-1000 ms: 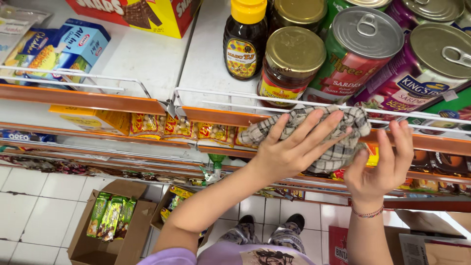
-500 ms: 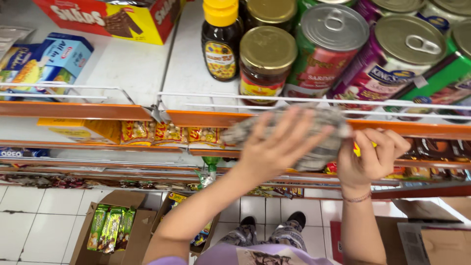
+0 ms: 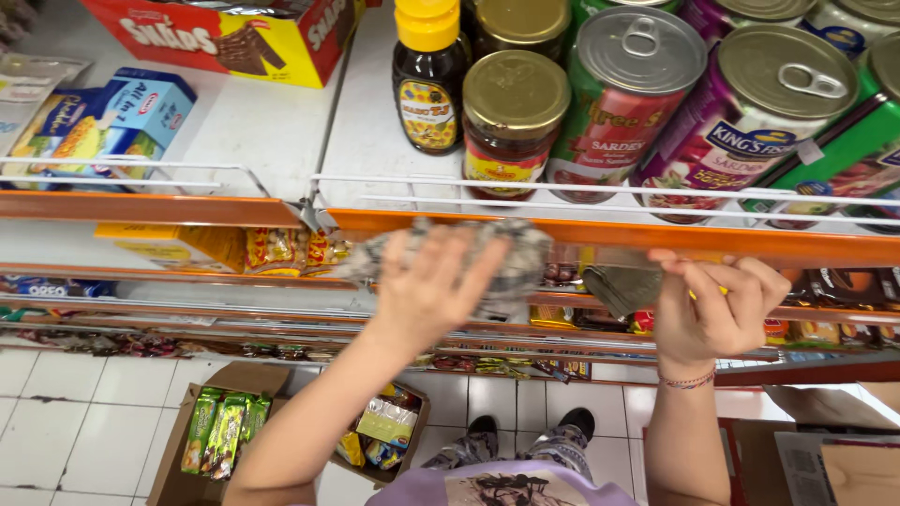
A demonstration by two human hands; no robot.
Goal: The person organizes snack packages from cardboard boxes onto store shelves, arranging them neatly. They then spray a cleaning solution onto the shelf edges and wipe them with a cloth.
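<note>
Two hands are working at the orange shelf edge (image 3: 806, 245): the left hand (image 3: 433, 286) is pressing, fingers spread, on a grey cloth (image 3: 511, 258), the right hand (image 3: 717, 305) clenching beneath. Gold-lidded jars (image 3: 514, 112) and ring-pull cans (image 3: 633, 89) are standing above, near a red-yellow box (image 3: 234, 37)

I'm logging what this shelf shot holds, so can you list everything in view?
cloth: one, grey patterned, against the orange shelf edge
syrup bottle: one, dark with yellow cap, top shelf
jars: two, gold lids, beside the bottle
cans: several, red, purple and green, top shelf right
snack box: one, red and yellow, top shelf left
blue box: one, top shelf left
cardboard boxes: on the tiled floor, with packets
left hand: pressing the cloth
right hand: gripping the shelf edge
</note>
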